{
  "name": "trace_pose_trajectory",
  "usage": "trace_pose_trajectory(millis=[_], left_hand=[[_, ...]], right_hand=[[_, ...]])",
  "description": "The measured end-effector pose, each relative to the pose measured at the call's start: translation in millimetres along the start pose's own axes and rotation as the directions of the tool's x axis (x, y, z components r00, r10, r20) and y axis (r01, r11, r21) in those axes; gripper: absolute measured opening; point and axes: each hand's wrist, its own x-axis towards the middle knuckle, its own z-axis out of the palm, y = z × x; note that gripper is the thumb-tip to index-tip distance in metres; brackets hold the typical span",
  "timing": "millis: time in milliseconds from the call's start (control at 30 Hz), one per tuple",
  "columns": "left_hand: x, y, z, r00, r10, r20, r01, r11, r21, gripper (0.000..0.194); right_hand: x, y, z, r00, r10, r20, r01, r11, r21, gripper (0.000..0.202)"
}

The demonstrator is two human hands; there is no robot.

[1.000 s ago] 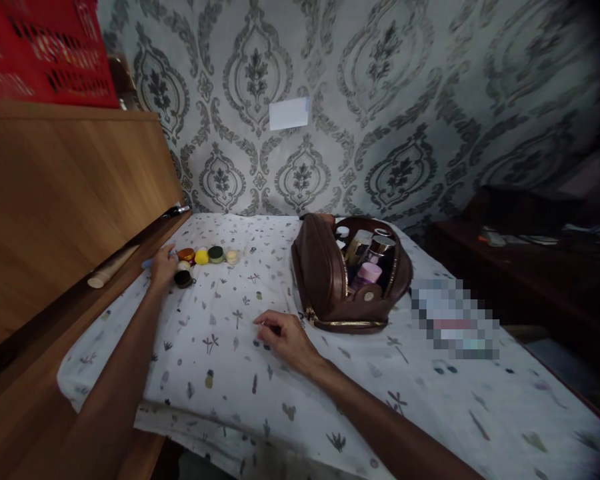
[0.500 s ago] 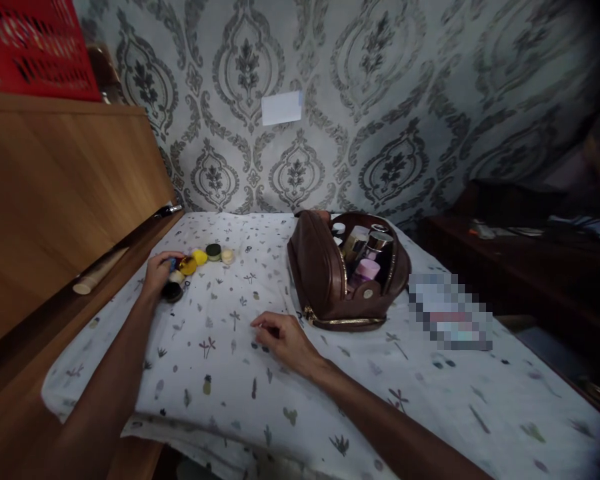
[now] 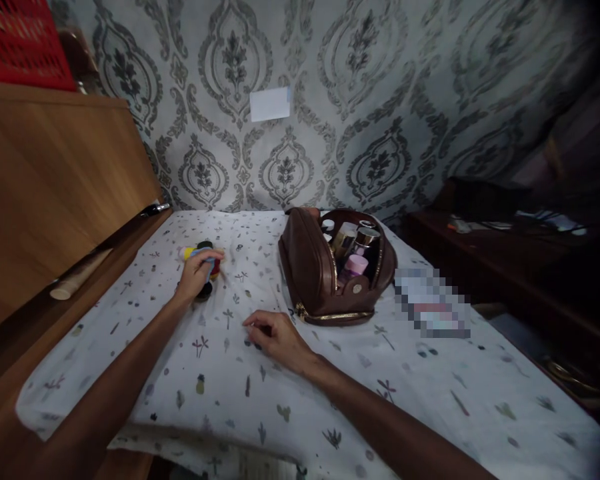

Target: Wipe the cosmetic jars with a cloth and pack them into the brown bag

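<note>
Toward the far left of the cloth, my left hand (image 3: 196, 272) is closed on a small container with blue and red on it, partly covered by the fingers. Little cosmetic jars crowd around that hand: a yellow jar (image 3: 187, 253) on its left, a jar with a dark green lid (image 3: 205, 246) behind it, and a black-lidded jar (image 3: 205, 291) below the fingers. My right hand (image 3: 276, 338) rests low over the cloth, its fingers loosely bent with a gap at the thumb and nothing visible in them. Just beyond it stands a brown makeup bag (image 3: 305, 267), unzipped, with bottles inside, including a pink-capped bottle (image 3: 355, 267).
A white printed cloth (image 3: 290, 387) covers the surface. Along the left runs a wooden cabinet (image 3: 65, 173) with a red basket (image 3: 20, 47) on top. A blurred-out flat item (image 3: 433, 303) lies right of the bag. Dark furniture (image 3: 450, 260) stands at the right.
My left hand has moved right with the blue-and-red container, in front of the other jars. My right hand stays in nearly the same place. The whole view has shifted slightly.
</note>
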Motion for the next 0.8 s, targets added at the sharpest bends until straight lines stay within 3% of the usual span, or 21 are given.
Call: trace_pose_trajectory(millis=[133,233,300,367,467,500,633,800], left_hand=[[13.7,18.8,24.4,0.985,-0.171,-0.007,0.165,0.957,-0.238,0.036],[26.2,27.4,19.8,0.982,-0.18,-0.051,0.159,0.947,-0.279,0.038],[31.4,25.3,3.5,0.982,-0.155,-0.111,0.137,0.978,-0.157,0.04],[31.7,16.2,-17.9,0.98,-0.102,-0.169,0.117,0.99,0.081,0.037],[21.1,-4.4,-43.0,0.983,-0.141,-0.116,0.18,0.845,0.503,0.034],[15.5,-10.9,-46.7,0.981,-0.163,-0.101,0.192,0.815,0.547,0.033],[-4.5,-24.3,-38.1,0.982,-0.187,-0.033,0.168,0.773,0.612,0.031],[0.5,-8.4,-8.3,0.992,-0.107,0.068,0.042,0.784,0.619,0.032]], right_hand=[[-0.1,1.2,0.2,1.0,0.002,-0.01,-0.002,1.0,0.014,0.021],[-0.2,3.7,0.2,1.0,-0.004,-0.017,0.004,1.0,0.011,0.021],[-0.3,5.2,0.0,1.0,-0.005,-0.02,0.006,1.0,0.005,0.021],[-0.5,5.9,-0.1,1.0,-0.013,-0.023,0.013,1.0,-0.003,0.02],[-0.5,5.5,0.3,0.999,-0.04,-0.023,0.04,0.999,-0.016,0.02],[-0.5,5.0,0.5,0.999,-0.047,-0.024,0.047,0.999,-0.018,0.019],[-0.7,2.9,0.6,0.999,-0.04,-0.01,0.04,0.999,-0.009,0.021],[-0.8,2.3,-0.8,1.0,-0.029,-0.009,0.029,0.999,-0.018,0.02]])
